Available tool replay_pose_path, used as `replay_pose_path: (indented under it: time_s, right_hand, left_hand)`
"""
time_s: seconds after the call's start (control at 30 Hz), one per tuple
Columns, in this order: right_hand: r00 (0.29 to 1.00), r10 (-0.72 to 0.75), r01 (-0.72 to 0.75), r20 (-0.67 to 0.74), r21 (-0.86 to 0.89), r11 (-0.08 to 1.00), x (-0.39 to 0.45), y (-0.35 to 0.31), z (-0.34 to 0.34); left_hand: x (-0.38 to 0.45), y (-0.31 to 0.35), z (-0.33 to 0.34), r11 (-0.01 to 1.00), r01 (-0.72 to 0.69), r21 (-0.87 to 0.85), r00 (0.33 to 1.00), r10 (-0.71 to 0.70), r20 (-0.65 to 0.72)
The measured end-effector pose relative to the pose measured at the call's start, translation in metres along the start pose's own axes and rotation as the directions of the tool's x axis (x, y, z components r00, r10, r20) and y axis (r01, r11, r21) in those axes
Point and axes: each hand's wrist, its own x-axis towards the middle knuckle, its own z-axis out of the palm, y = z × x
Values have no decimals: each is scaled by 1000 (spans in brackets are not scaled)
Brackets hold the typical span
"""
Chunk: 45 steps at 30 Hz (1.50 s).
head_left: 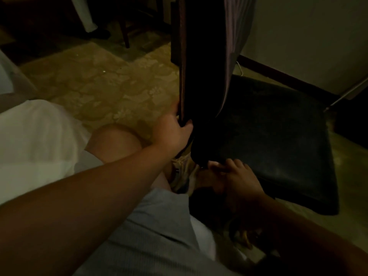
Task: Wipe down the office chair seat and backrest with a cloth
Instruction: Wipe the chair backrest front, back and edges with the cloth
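The office chair stands in dim light. Its dark seat (pixel 278 136) spreads to the right and its dark backrest (pixel 201 76) rises at top centre. A greyish garment (pixel 235 36) hangs over the backrest. My left hand (pixel 175 132) grips the backrest's lower left edge, fingers wrapped around it. My right hand (pixel 237 176) rests at the seat's near corner, just below the backrest's bottom end. A pale, crumpled cloth (pixel 183 174) is bunched against its thumb side, under the backrest. Shadow hides how much of the cloth the hand covers.
Patterned beige carpet (pixel 111 86) covers the floor to the left. My bare knee (pixel 117 140) and grey shorts (pixel 155 226) fill the foreground. White fabric (pixel 35 136) lies at far left. A wall with dark skirting (pixel 288 76) runs behind the seat, and wooden furniture legs (pixel 125 36) stand beyond.
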Motion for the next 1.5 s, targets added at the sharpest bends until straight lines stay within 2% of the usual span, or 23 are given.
replay_pose_path:
  time_s: [0.1, 0.23, 0.3, 0.37, 0.43, 0.5, 0.57, 0.6, 0.63, 0.7, 0.77, 0.83, 0.9, 0.97, 1.07, 1.17, 1.27, 1.3, 1.4, 1.43, 1.5]
  right_hand:
    - [995, 100, -100, 9, 34, 994, -15, 27, -1]
    - [948, 314, -318, 50, 134, 939, -16, 22, -18]
    - [905, 422, -419, 58, 293, 859, -13, 12, -25]
    - [865, 499, -446, 59, 546, 709, -11, 0, -22]
    - [794, 596, -436, 116, 792, 427, -5, -18, -18]
    - [686, 658, -413, 310, 911, 1, 0, -34, -25]
    - [607, 568, -375, 556, 831, -412, -1, -45, -32]
    - [598, 512, -351, 617, 775, -525, -6, -48, -35]
    - [610, 470, -327, 638, 743, -583, -11, -51, -38]
    - [628, 460, -286, 628, 736, -614, -22, -53, -42]
    - [645, 470, -250, 602, 748, -614, -31, -54, -48]
    - [687, 490, -231, 536, 801, -552, -38, -58, -58]
    - [736, 554, -212, 389, 910, -357, -45, -60, -70]
    - [772, 591, -147, 232, 971, -190, -54, -61, -81]
    - [771, 612, -105, 176, 983, -149, -61, -59, -86]
    - [851, 500, -123, 159, 987, -104, -65, -57, -89]
    - [879, 439, -129, 186, 979, -157, -67, -54, -87]
    - [873, 449, -125, 192, 977, -175, -65, -53, -84]
    - [814, 546, -152, 198, 980, -129, -59, -57, -72]
    - [794, 563, -173, 231, 973, -154, -58, -59, -69]
    - [781, 537, -192, 318, 941, -278, -57, -60, -65]
  left_hand:
    - [4, 2, 3, 1000, 3, 2, 998, -3, -57]
    - [1, 5, 7, 1000, -9, 22, 998, 10, -56]
    - [0, 8, 8, 999, -24, 33, 999, 26, -45]
    - [-2, 12, 11, 998, -29, 50, 999, 31, -31]
    - [-1, 16, 13, 999, -19, 44, 1000, 18, 20]
    - [-1, 18, 12, 999, 30, -39, 989, -24, 148]
    - [-10, 20, 10, 982, 103, -158, 966, -61, 250]
    - [-19, 21, 9, 961, 174, -214, 962, -119, 247]
    - [-32, 21, 11, 927, 264, -266, 955, -213, 206]
    - [-64, 18, 18, 838, 450, -308, 893, -428, 140]
    - [-96, 11, 29, 795, 550, -254, 832, -498, 245]
    - [-119, 9, 40, 843, 512, -165, 832, -440, 338]
    - [-127, 7, 44, 917, 390, -83, 868, -336, 365]
    - [-129, 9, 46, 947, 321, -33, 865, -279, 417]
    - [-133, 14, 49, 915, 384, -123, 813, -272, 515]
    - [-138, 21, 48, 922, 354, -158, 827, -230, 514]
    - [-137, 18, 47, 906, 362, -219, 828, -204, 523]
    - [-136, 16, 48, 904, 365, -224, 823, -201, 531]
    - [-137, 16, 48, 910, 363, -200, 805, -198, 559]
    - [-137, 17, 49, 909, 375, -185, 794, -212, 570]
    - [-136, 14, 54, 896, 406, -181, 776, -234, 585]
